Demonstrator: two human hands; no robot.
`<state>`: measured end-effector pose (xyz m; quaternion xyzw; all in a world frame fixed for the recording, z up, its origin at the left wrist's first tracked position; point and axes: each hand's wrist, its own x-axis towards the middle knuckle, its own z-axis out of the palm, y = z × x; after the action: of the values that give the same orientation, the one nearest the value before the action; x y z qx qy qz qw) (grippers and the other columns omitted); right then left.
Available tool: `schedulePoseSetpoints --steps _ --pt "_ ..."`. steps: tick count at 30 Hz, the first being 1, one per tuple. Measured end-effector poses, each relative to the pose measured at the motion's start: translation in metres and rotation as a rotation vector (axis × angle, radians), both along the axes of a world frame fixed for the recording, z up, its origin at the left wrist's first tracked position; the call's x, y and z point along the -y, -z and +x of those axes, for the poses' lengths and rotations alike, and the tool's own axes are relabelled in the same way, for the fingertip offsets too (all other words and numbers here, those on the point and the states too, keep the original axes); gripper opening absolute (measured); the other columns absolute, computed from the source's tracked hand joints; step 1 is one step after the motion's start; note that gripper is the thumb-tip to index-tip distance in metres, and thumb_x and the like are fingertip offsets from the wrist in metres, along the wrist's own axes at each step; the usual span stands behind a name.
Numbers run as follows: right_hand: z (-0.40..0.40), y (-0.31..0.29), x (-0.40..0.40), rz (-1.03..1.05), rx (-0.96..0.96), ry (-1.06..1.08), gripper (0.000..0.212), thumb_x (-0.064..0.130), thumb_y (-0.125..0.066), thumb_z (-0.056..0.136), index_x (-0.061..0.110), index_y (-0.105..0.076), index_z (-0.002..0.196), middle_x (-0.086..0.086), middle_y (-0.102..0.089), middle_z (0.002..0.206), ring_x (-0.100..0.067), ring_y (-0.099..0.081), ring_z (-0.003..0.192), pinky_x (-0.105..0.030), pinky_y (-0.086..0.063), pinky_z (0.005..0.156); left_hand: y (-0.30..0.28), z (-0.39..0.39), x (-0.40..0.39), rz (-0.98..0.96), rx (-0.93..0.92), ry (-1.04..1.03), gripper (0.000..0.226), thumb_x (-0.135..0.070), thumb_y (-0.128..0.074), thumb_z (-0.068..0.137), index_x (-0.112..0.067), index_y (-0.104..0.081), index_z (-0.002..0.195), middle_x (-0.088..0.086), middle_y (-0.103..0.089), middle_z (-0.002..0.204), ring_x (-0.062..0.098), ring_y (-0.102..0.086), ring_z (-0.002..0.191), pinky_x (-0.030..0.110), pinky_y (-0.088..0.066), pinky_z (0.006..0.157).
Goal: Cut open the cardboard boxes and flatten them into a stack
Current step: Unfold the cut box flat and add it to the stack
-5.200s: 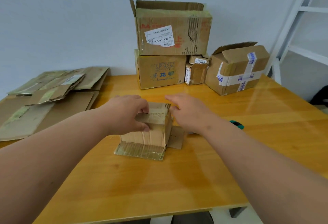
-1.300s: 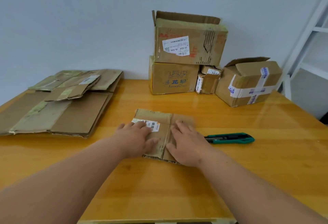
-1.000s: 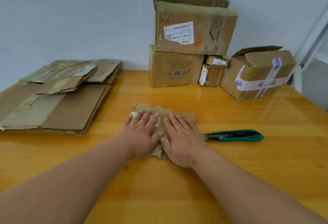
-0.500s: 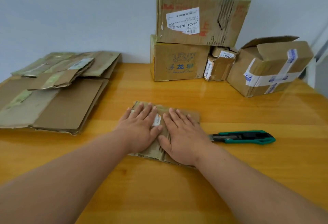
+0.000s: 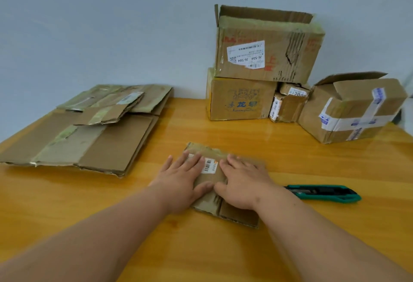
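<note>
Directly beneath both flat, spread palms, left hand (image 5: 178, 183) and right hand (image 5: 243, 183), lay the flattened small box (image 5: 210, 192); the flattened-cardboard stack (image 5: 89, 138) sat well leftward, nearer the left hand.

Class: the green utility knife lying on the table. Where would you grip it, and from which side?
Grip the green utility knife around its handle's middle, from above, probably with the right hand: it lies flat and lengthwise on the wooden table, just beside that hand.

Table (image 5: 290, 248) honey-orange; utility knife (image 5: 324, 193) teal-green with black; right of it, brown box (image 5: 353, 107), white-blue tape.
</note>
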<state>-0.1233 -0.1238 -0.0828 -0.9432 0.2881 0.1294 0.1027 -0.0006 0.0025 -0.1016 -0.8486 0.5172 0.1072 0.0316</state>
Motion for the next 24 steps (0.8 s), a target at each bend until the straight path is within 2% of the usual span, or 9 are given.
schedulePoseSetpoints --steps 2,3,5,8,11,14,17,21,24 --pt "-0.004 -0.006 -0.001 -0.069 0.139 0.034 0.053 0.049 -0.026 0.1 0.032 -0.04 0.148 -0.002 -0.038 0.151 -0.026 -0.035 0.135 -0.042 -0.033 0.11 -0.003 0.005 -0.005 0.003 -0.013 -0.041 0.092 -0.08 -0.009 0.078 -0.032 0.007 0.155 -0.011 0.017 0.161 0.014 0.02 0.147 0.042 0.011 0.12" --pt "-0.008 -0.006 -0.003 -0.103 0.207 0.047 0.047 0.044 -0.027 0.101 0.033 -0.048 0.142 -0.001 -0.047 0.137 -0.024 -0.041 0.123 -0.041 -0.039 0.103 -0.005 0.008 -0.009 0.0 -0.015 -0.073 0.089 -0.079 -0.015 0.083 -0.032 0.006 0.155 -0.01 0.016 0.161 0.015 0.019 0.148 0.043 0.01 0.12" --pt "-0.018 0.002 -0.008 -0.163 0.23 0.067 0.044 0.047 -0.029 0.101 0.039 -0.043 0.142 0.0 -0.043 0.135 -0.023 -0.037 0.122 -0.042 -0.037 0.101 -0.01 0.013 -0.019 -0.016 -0.031 -0.165 0.084 -0.075 -0.025 0.088 -0.033 0.003 0.156 -0.007 0.011 0.163 0.017 0.012 0.15 0.043 0.004 0.121" --pt "-0.024 0.009 -0.011 -0.109 0.132 0.214 0.059 0.062 -0.027 0.097 0.042 -0.022 0.152 -0.001 -0.026 0.154 -0.027 -0.024 0.138 -0.049 -0.024 0.11 -0.015 0.016 -0.03 -0.066 -0.091 -0.296 0.081 -0.072 -0.036 0.09 -0.035 -0.005 0.155 -0.006 -0.007 0.163 0.02 -0.007 0.15 0.044 -0.007 0.12" --pt "-0.015 -0.001 -0.006 -0.042 0.113 0.329 0.074 0.07 -0.048 0.088 0.032 -0.031 0.149 -0.003 -0.039 0.147 -0.028 -0.036 0.135 -0.046 -0.032 0.108 -0.018 0.016 -0.032 -0.124 -0.117 -0.333 0.078 -0.066 -0.046 0.09 -0.034 -0.013 0.154 -0.004 -0.023 0.159 0.022 -0.02 0.146 0.046 -0.02 0.117" --pt "-0.012 -0.008 -0.003 0.156 0.169 0.374 0.048 0.058 -0.067 0.081 0.025 -0.053 0.113 0.002 -0.06 0.113 -0.02 -0.058 0.101 -0.035 -0.05 0.086 -0.025 0.017 -0.03 -0.161 -0.162 -0.344 0.08 -0.057 -0.06 0.087 -0.032 -0.02 0.153 0.002 -0.034 0.153 0.026 -0.031 0.14 0.045 -0.032 0.113" --pt "-0.012 -0.013 -0.003 0.165 0.241 0.331 0.016 0.037 -0.054 0.098 0.023 -0.048 0.097 0.002 -0.056 0.095 -0.016 -0.053 0.082 -0.027 -0.039 0.059 -0.038 0.019 -0.032 -0.205 -0.279 -0.364 0.083 -0.047 -0.069 0.084 -0.033 -0.024 0.152 0.005 -0.038 0.144 0.025 -0.045 0.127 0.034 -0.046 0.098" --pt "-0.004 -0.03 -0.008 0.21 0.407 0.33 0.018 0.032 -0.05 0.101 0.021 -0.044 0.088 0.001 -0.054 0.086 -0.015 -0.05 0.074 -0.029 -0.033 0.055 -0.051 0.025 -0.04 -0.587 -0.52 -0.538 0.102 -0.03 -0.08 0.077 -0.043 -0.012 0.152 0.005 -0.026 0.146 0.021 -0.05 0.101 0.03 -0.05 0.073" --pt "0.015 -0.045 -0.015 0.374 0.624 0.418 0.016 0.026 -0.049 0.101 0.013 -0.051 0.092 -0.011 -0.059 0.094 -0.021 -0.052 0.077 -0.032 -0.041 0.063 -0.064 0.037 -0.051 -0.936 -0.787 -0.798 0.11 -0.02 -0.082 0.076 -0.043 -0.006 0.152 0.003 -0.024 0.147 0.017 -0.052 0.093 0.034 -0.05 0.08"
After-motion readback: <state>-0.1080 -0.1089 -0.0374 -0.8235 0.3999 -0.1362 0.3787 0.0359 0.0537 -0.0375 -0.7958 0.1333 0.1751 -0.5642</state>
